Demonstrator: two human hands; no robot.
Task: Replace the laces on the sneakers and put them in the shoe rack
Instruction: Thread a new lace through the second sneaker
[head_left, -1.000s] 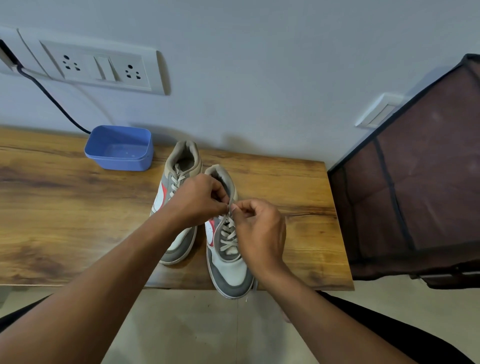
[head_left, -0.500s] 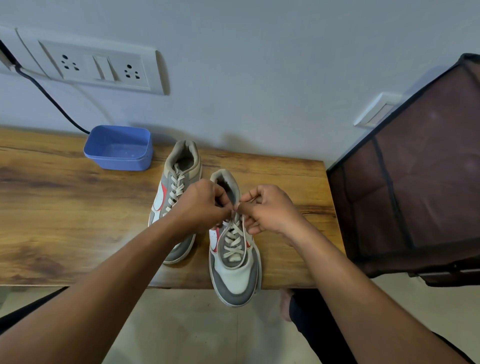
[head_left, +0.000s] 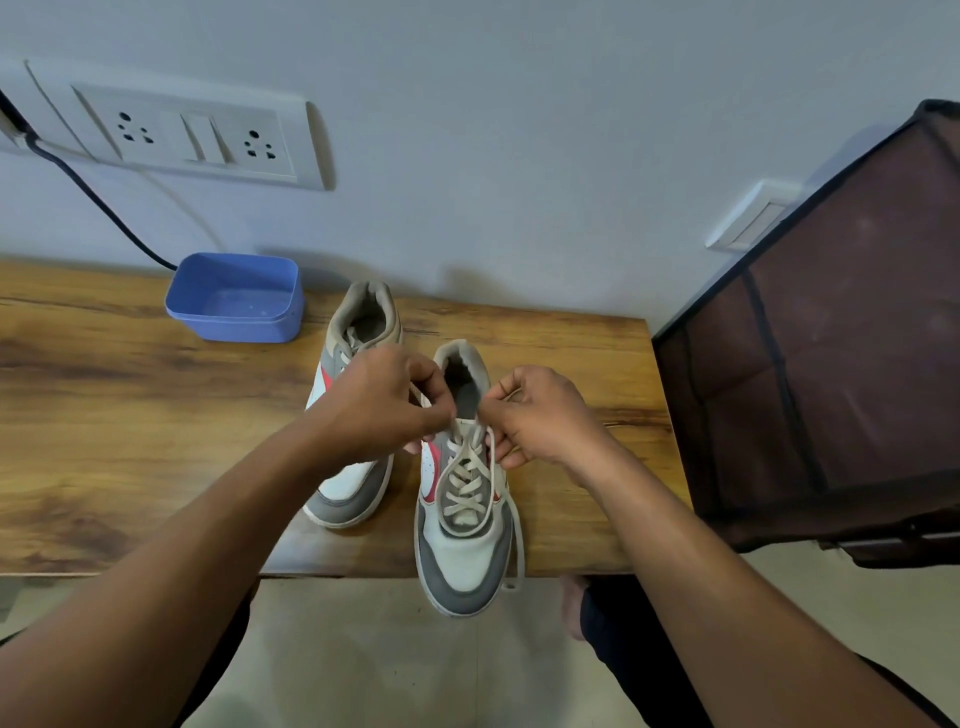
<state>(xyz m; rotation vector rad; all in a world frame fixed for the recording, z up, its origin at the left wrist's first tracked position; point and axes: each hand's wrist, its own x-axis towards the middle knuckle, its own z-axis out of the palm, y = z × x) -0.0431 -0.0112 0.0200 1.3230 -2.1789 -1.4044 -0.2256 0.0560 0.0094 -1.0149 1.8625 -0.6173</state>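
Two white, grey and red sneakers stand toes toward me on the wooden table (head_left: 130, 415). The right sneaker (head_left: 462, 551) overhangs the front edge and carries a beige lace (head_left: 467, 478) crossed through its eyelets. My left hand (head_left: 379, 410) pinches one end of that lace at the top eyelets. My right hand (head_left: 535, 415) pinches the other end just across the tongue. A loose lace tail hangs down the right sneaker's right side to the table edge. The left sneaker (head_left: 353, 483) is laced and partly hidden by my left hand.
A blue plastic tub (head_left: 236, 296) sits at the back of the table near the wall. A dark fabric-covered shoe rack (head_left: 831, 364) stands close to the table's right end. A socket panel (head_left: 182, 135) and a black cable are on the wall.
My right hand has moved from over the sneaker's laces to its right side by the top eyelets. The right sneaker has slid nearer the table's front edge and a lace tail now hangs down its side.
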